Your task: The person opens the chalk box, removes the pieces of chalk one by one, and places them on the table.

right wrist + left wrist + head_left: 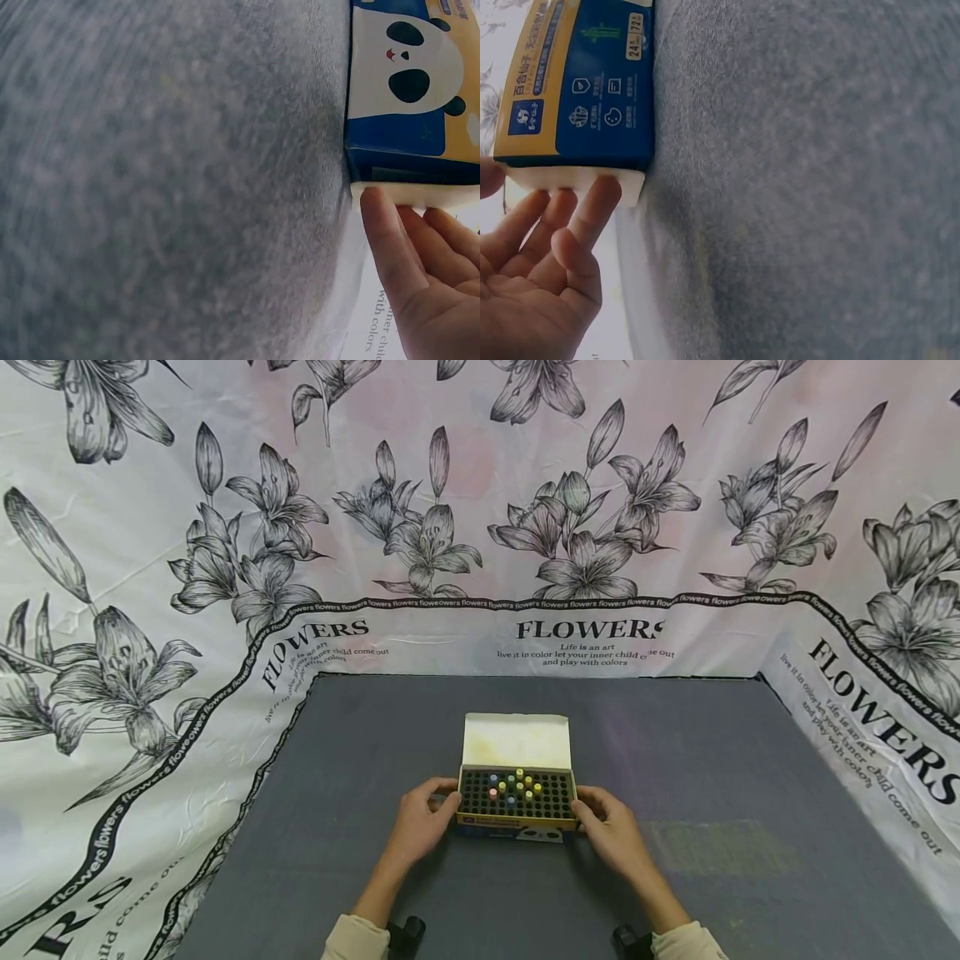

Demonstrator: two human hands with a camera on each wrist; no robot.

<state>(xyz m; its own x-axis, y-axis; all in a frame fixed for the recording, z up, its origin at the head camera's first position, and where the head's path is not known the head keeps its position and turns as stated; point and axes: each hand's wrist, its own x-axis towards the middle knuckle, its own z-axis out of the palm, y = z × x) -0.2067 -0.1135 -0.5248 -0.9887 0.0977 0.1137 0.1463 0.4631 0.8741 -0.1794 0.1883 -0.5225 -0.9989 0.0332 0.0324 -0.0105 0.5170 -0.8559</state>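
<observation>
A chalk box (517, 820) stands on the grey table, its pale lid (516, 740) raised at the back. Inside is a black holder (555, 806) with rows of round holes, where several coloured chalk sticks (520, 787) stand near the middle. At the box's left end, my left hand (422, 818) holds it, thumb at the front corner and fingers along the white side panel (577, 178). My right hand (611, 827) grips the opposite end the same way, fingertips against that pale side. Blue and yellow print covers the front, with a panda face (405, 64).
The grey table (360, 735) extends around the box. Behind and beside it hangs a white cloth (442, 639) printed with flowers and lettering. A faded rectangular patch (723, 847) marks the tabletop at the right. Dark wrist straps (406, 937) show by the sleeves.
</observation>
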